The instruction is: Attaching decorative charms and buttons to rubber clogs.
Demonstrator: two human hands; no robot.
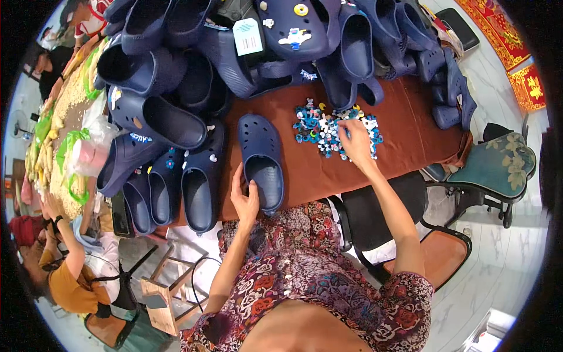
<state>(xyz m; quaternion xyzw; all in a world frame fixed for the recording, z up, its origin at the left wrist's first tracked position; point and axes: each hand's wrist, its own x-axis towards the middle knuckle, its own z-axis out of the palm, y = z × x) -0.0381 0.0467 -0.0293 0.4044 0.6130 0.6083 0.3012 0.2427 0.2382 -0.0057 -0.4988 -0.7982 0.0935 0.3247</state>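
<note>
A plain navy foam clog [261, 161] lies on the brown-covered table in front of me, its holed toe pointing away. My left hand [244, 198] grips the clog's left side near the heel, with the thumb at the rim. To the right is a loose pile of small shoe charms [316, 126] in blue, white, black and a little yellow. My right hand [355, 142] reaches into this pile with its fingers drawn together in a pinch. Whatever sits between those fingertips is too small to make out.
Navy clogs [199, 199], several with charms on, stand left of my left hand. More clogs [293, 35] are heaped along the far side, one with a paper tag [248, 37]. A black chair [384, 217] stands by the right edge. At left, people work at another table.
</note>
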